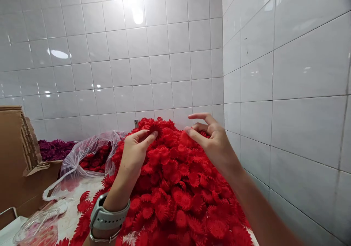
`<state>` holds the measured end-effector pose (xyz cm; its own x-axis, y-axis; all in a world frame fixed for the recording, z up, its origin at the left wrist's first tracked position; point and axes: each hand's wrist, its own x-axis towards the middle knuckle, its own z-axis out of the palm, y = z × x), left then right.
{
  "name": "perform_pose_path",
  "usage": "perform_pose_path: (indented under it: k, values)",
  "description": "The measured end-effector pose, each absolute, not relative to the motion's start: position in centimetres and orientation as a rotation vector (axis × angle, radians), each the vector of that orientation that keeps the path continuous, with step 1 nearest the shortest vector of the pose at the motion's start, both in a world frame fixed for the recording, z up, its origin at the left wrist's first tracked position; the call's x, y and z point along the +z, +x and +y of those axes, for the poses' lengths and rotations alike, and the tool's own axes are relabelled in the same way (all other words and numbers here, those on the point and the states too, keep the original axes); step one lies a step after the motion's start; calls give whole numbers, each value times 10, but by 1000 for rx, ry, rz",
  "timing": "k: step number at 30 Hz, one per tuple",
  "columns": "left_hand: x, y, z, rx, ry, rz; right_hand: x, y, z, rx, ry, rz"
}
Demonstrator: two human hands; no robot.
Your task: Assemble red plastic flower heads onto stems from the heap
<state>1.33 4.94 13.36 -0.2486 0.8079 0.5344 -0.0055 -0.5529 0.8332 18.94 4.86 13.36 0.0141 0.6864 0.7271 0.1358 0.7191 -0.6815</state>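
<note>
A large heap of red artificial flower heads (pixel 175 187) with fringed petals fills the middle of the view. Over its upper part, my left hand (pixel 137 147) pinches a dark red flower head (pixel 153 128) between thumb and fingers. To the right, my right hand (pixel 212 136) has its thumb and a finger closed on a bright red flower head (pixel 187 139), which looks slightly blurred; the index finger is stretched out above. A gap separates the two hands. On my left wrist is a watch with a pale band (pixel 109 216).
Left of the heap lies a clear plastic bag (pixel 71 165) holding dark red flower heads. Purple flowers (pixel 56 149) are behind it. A cardboard box (pixel 16 158) and a clear plastic container (pixel 38 226) stand at the left. White tiled walls (pixel 161 63) close off the back and right.
</note>
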Motion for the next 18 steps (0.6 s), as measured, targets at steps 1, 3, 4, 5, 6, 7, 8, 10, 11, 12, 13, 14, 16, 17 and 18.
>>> perform_pose_path:
  k: [1,3,4,5,6,7,8,10,11,12,13,14,16,17,18]
  values:
    - [134,13,51,1837,1469,1036,135,191,51,337,-831,-1557]
    - [134,15,51,1731,1564,1076,136,193,55,127,-1082,-1645]
    - [133,17,50,1671,1616,1081,136,193,58,75,-1162,-1688]
    - [133,19,49,1622,1662,1080,136,192,59,47,-1194,-1721]
    - [132,21,48,1580,1702,1073,135,192,60,34,-1174,-1741]
    - [132,22,47,1539,1728,1060,134,190,60,35,-1116,-1755]
    - [131,23,47,1505,1740,1040,133,189,59,56,-1038,-1765]
    - [130,23,46,1490,1744,984,131,186,55,155,-877,-1791]
    - [130,23,46,1512,1746,961,131,185,53,211,-807,-1795]
    - [130,24,45,1558,1754,950,130,183,50,259,-746,-1786]
    - [129,24,45,1624,1767,951,130,182,48,294,-696,-1765]
    - [129,25,43,1699,1783,958,129,180,46,322,-657,-1744]
    - [129,27,40,1816,1818,962,128,177,43,390,-598,-1722]
    - [130,28,38,1847,1838,952,128,176,42,431,-575,-1715]
    - [131,28,35,1854,1859,929,128,175,42,470,-552,-1700]
